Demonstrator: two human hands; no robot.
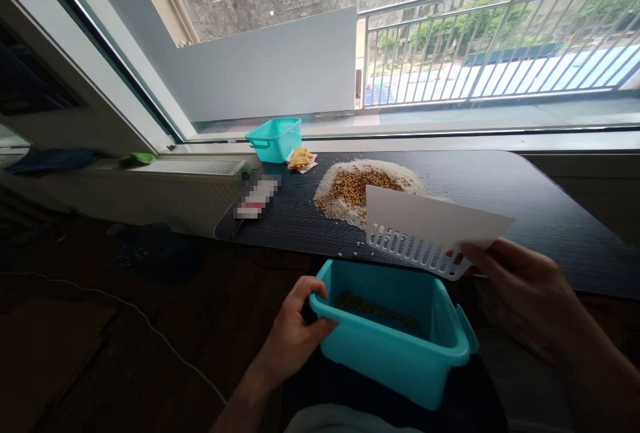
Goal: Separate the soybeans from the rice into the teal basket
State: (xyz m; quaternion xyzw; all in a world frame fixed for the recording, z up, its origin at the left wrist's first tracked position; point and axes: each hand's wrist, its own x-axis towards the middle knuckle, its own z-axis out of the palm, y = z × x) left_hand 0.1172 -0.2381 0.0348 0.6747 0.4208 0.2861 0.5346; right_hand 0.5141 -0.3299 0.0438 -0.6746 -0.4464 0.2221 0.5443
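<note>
My left hand [299, 326] grips the left rim of a turquoise plastic bin [385, 346] held just below the table's front edge. Small dark grains or beans [375, 308] lie on the bin's bottom; their kind is hard to make out. My right hand [520, 280] pinches a white plastic slotted divider [430, 220], tilted above the bin's far rim with its row of slots facing down. Behind the divider, on the table, spreads a pile of white rice [345, 210] with golden-brown beans [350, 183] on top. The divider hides the pile's front right part.
On the dark table [500, 180], a smaller turquoise basket [275, 140] stands by the window, beside crumpled yellowish food or paper [302, 158] on a white sheet. A blurred white-and-red item [257, 198] lies at the left end. A radiator [200, 180] adjoins the table; a cable [145, 316] crosses the floor.
</note>
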